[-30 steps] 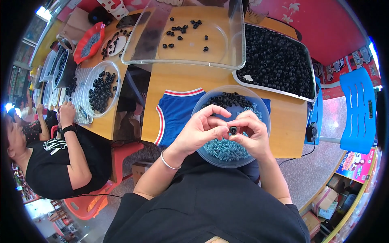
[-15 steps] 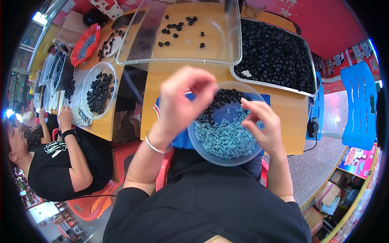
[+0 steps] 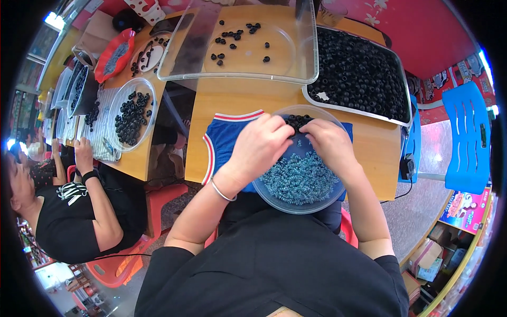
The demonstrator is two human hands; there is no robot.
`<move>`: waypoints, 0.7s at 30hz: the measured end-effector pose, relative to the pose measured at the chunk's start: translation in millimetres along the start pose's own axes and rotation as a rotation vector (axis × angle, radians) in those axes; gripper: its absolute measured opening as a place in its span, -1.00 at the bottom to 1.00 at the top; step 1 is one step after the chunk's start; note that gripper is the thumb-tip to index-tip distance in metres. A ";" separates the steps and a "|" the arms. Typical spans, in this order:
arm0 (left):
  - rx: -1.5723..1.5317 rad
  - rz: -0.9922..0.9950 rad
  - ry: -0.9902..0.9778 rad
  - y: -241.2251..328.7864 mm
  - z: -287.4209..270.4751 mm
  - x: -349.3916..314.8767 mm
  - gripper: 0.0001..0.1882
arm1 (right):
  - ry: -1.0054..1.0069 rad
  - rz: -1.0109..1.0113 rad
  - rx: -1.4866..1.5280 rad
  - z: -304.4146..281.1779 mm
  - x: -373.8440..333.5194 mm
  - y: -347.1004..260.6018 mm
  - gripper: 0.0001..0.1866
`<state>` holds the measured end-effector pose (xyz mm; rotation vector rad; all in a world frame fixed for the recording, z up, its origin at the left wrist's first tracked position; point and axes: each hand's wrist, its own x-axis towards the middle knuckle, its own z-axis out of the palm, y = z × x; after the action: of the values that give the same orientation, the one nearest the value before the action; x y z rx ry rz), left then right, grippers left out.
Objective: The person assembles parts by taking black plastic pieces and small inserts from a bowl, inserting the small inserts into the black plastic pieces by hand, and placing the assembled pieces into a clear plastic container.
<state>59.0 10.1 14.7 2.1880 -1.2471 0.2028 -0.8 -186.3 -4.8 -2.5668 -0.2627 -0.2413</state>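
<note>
A round clear plastic bowl [image 3: 262, 191] lies in front of me, with small teal springy-looking pieces [image 3: 298, 177] in its near part and black round beads [image 3: 300, 120] along its far side. My left hand [image 3: 262, 138] is over the bowl's left side, fingers curled and fingertips pinched near the black beads. From the right, my right hand [image 3: 328, 141] reaches over the bowl, its thumb and fingers drawn together at the beads. What either pinch holds is too small or hidden. Under the bowl lies blue cloth with red-white trim [image 3: 222, 140].
A clear rectangular bin [image 3: 237, 77] with scattered black beads stands beyond the bowl. A white-rimmed tray [image 3: 359, 117] full of black beads is at far right. At left, a person [image 3: 79, 211] sits by another bowl of beads [image 3: 132, 119]. A blue chair [image 3: 467, 137] stands right.
My left hand has come down from its raised position toward the black beads, uncovering the blue cloth. My right hand has moved left, bringing both hands' fingertips close together.
</note>
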 end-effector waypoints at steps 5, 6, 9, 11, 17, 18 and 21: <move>0.089 -0.107 -0.158 5.3 11.9 -16.5 -0.75 | -0.040 0.017 -0.100 12.1 1.5 0.5 -0.83; 0.089 -0.107 -0.159 3.9 13.9 -20.2 -0.75 | -0.071 0.024 -0.117 13.4 1.1 -0.1 -0.83; 0.119 -0.159 -0.212 -0.2 19.9 -27.8 -0.76 | -0.099 0.019 -0.143 14.8 0.1 -1.2 -0.83; 0.123 -0.148 -0.207 0.2 22.3 -28.1 -0.77 | -0.095 0.004 -0.151 14.9 -0.1 -2.7 -0.82; 0.165 -0.141 -0.192 4.3 26.4 -24.9 -0.76 | -0.012 0.069 -0.153 11.9 -2.9 -4.6 -0.78; 0.163 -0.140 -0.193 4.7 26.0 -25.1 -0.76 | 0.009 0.112 -0.043 12.1 -4.0 -2.4 -0.78; 0.159 -0.154 -0.163 4.6 25.2 -26.7 -0.74 | 0.043 0.192 0.189 5.0 -6.4 0.5 -0.79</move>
<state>36.6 13.4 -14.6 2.4678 -1.1753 0.0636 -6.2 -184.9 -10.6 -2.3769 -0.0212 -0.1904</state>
